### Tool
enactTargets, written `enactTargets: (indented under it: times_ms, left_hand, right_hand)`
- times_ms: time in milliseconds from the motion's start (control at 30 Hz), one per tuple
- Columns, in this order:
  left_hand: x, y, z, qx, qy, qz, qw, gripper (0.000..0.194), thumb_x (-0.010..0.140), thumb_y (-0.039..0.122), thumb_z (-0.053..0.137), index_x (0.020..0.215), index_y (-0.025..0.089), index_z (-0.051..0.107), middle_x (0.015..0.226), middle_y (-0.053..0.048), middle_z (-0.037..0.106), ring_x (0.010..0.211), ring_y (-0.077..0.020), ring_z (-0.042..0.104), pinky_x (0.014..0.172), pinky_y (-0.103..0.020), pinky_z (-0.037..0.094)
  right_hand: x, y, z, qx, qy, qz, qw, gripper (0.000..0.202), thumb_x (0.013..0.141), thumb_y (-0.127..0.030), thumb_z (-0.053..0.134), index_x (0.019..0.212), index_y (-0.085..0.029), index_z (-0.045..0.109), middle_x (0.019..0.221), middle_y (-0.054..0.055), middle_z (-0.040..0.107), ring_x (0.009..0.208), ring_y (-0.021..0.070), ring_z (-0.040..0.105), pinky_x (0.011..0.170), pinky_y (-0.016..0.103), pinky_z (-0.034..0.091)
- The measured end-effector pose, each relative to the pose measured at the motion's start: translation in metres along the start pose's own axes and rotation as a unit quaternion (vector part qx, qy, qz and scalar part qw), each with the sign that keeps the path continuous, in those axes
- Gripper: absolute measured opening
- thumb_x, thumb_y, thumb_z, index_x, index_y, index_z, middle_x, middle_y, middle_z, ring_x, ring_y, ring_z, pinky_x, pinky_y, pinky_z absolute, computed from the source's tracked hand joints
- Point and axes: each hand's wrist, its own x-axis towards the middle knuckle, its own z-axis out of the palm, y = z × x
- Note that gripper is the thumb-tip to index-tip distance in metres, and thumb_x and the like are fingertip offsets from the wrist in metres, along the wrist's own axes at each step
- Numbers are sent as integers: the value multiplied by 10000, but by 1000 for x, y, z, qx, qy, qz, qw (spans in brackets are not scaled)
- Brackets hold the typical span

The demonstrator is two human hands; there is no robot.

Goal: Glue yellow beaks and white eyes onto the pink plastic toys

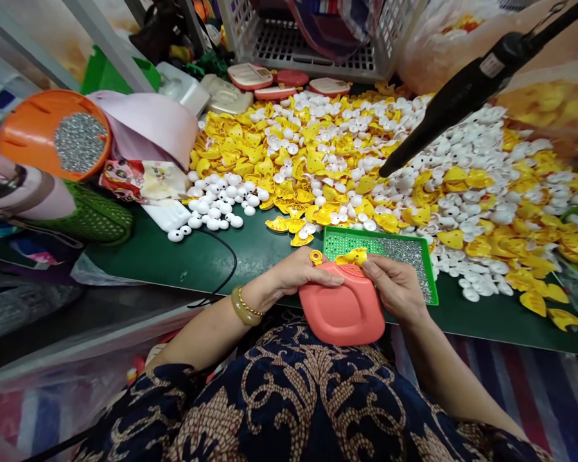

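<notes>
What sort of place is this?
Probably a small assembly workshop, perhaps for plastic toys: heaps of yellow and white plastic parts cover much of a green bench, a green tray holds small metal pieces, and a black, driver-like tool hangs overhead.

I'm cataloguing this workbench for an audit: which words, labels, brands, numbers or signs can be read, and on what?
None can be read clearly.
Pale sticker on the black tool: print too small.
Red-and-white wrapper: printed, but any lettering is too blurred.
</notes>
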Motion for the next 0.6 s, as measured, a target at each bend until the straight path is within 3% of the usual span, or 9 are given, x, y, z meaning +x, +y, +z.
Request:
enactTargets:
  times_ms: [133, 267, 367, 467, 600]
  left_hand:
    - [2, -3, -4, -41, 1, -9, 999, 280, 503, 270, 888, 607, 110, 682, 589, -33, 636, 521, -102, 528, 504, -220, 414]
    - [0, -6, -11, -64, 8, -24, 998, 270, 503, 257, 889, 613, 109, 691, 611, -44, 639, 535, -111, 534, 518, -233, 421]
    - [-4, -7, -17, -60, 32, -32, 997, 259, 515, 236, 887, 603, 109, 679, 592, -36, 623, 530, -107, 529, 523, -229, 417]
    - [-8, -6, -22, -73, -2, -22, 997, 308, 565, 240, 872, 803, 106, 728, 734, -62, 679, 622, -132, 596, 621, -247, 474]
    - [-13, -2, -30, -69, -70, 20, 995, 572, 629, 230, 845, 1169, 155, 671, 1031, -98, 698, 870, -165, 642, 793, -255, 489]
  right_hand:
    - [6, -3, 10, 18, 7, 28, 999, 298, 838, -437, 577, 675, -216, 692, 635, 13, 626, 594, 153, 549, 545, 285, 457]
    - [10, -4, 18, -6, 8, -39, 999, 321, 859, -367, 532, 593, -217, 633, 595, 12, 577, 612, 156, 547, 582, 293, 461]
    - [11, -6, 20, -22, -31, -84, 996, 285, 872, -334, 523, 647, -211, 649, 634, 24, 594, 639, 163, 562, 611, 306, 470]
    - [13, -6, 23, 8, -65, -75, 995, 211, 883, -322, 533, 814, -221, 705, 783, 48, 665, 748, 180, 611, 676, 321, 498]
    - [13, -3, 29, 54, -58, -63, 995, 187, 867, -352, 576, 859, -237, 723, 863, 62, 646, 820, 190, 608, 709, 332, 514]
